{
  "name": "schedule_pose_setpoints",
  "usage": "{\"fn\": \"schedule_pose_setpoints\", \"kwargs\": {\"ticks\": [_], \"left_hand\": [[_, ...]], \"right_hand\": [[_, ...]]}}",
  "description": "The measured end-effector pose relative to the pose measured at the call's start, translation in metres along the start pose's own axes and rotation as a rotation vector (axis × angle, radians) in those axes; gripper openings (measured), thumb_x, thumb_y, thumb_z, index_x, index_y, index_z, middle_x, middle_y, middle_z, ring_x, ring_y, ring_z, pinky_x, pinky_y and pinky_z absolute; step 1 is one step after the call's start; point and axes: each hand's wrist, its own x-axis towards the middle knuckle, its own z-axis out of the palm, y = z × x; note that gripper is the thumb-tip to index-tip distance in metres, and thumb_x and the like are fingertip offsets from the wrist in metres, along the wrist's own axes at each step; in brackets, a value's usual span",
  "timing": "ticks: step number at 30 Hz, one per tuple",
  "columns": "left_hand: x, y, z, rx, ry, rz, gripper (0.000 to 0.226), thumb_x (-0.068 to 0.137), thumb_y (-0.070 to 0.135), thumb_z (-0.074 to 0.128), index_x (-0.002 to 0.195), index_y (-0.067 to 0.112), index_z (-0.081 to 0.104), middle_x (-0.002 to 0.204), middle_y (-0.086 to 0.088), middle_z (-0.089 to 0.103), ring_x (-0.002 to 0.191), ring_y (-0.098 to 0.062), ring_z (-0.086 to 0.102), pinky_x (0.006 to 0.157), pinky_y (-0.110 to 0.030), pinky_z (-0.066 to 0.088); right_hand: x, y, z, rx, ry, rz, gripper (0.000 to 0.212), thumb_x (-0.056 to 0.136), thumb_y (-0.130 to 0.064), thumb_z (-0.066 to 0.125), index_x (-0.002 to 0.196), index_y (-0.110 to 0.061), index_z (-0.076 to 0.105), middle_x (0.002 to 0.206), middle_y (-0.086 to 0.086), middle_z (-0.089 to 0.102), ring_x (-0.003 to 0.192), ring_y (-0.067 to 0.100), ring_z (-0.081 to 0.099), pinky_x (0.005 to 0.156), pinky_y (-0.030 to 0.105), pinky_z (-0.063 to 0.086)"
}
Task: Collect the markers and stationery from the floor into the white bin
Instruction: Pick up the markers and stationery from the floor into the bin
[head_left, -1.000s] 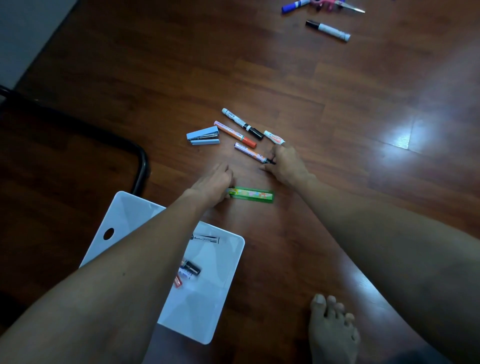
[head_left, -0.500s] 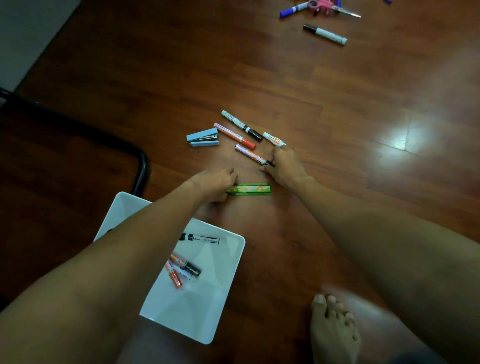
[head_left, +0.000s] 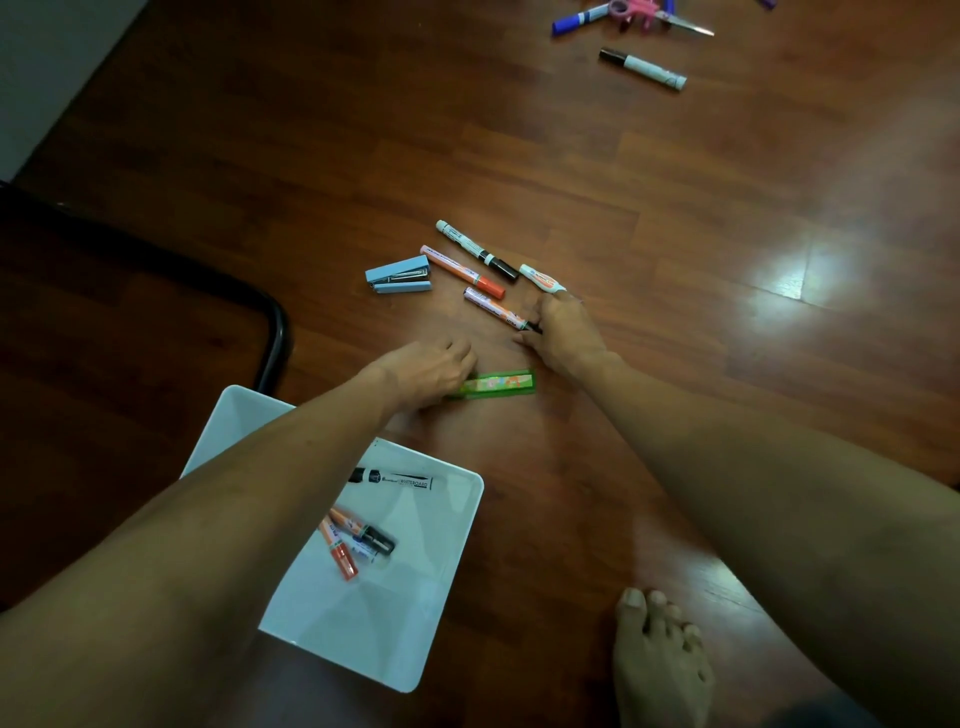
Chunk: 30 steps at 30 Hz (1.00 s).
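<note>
Head view: the floor pickup is judged partly done.
A whiteboard marker (head_left: 395, 480) and a few smaller markers (head_left: 353, 543) are held in the white bin (head_left: 457, 561). A green ruler (head_left: 496, 383) is pinched at its end by the left hand (head_left: 431, 371); the right hand (head_left: 563, 332) is closed on a white pen (head_left: 543, 278) and touches a purple marker (head_left: 496, 309). A stapler (head_left: 399, 275), two nearer markers and a far group with scissors (head_left: 660, 13) are left on the floor (head_left: 675, 260).

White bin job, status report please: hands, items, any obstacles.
Left hand on green ruler, grip unclear. Right hand at purple marker. White bin holds four markers. Nothing blocking.
</note>
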Motion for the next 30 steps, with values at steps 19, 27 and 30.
{"fn": "schedule_pose_setpoints", "kwargs": {"ticks": [19, 27, 30], "left_hand": [[-0.003, 0.006, -0.002, -0.602, -0.002, -0.335, 0.044, 0.084, 0.021, 0.070, 0.126, 0.011, 0.061, 0.124, -0.013, 0.051, 0.118, -0.029, 0.051, 0.101, -0.042, 0.046], [0.000, 0.005, -0.017, -0.400, -0.129, -0.201, 0.053, 0.086, 0.026, 0.064, 0.133, 0.005, 0.050, 0.127, -0.015, 0.049, 0.118, -0.031, 0.051, 0.098, -0.041, 0.048], [0.000, 0.002, -0.013, -0.411, -0.127, -0.184, 0.047, 0.090, 0.026, 0.059, 0.131, 0.004, 0.050, 0.125, -0.015, 0.051, 0.114, -0.031, 0.054, 0.096, -0.041, 0.049]], "right_hand": [[-0.003, -0.003, 0.002, 0.007, 0.012, 0.005, 0.048, 0.088, -0.032, 0.071, 0.121, 0.001, 0.059, 0.134, 0.021, 0.052, 0.123, 0.035, 0.051, 0.105, 0.038, 0.042], [-0.005, -0.007, 0.001, 0.003, 0.001, 0.020, 0.048, 0.089, -0.030, 0.070, 0.122, 0.001, 0.057, 0.134, 0.023, 0.052, 0.124, 0.036, 0.051, 0.104, 0.038, 0.042], [-0.005, -0.007, 0.002, -0.014, 0.000, 0.026, 0.049, 0.089, -0.031, 0.070, 0.124, 0.000, 0.056, 0.135, 0.022, 0.051, 0.125, 0.036, 0.051, 0.105, 0.039, 0.042]]}}
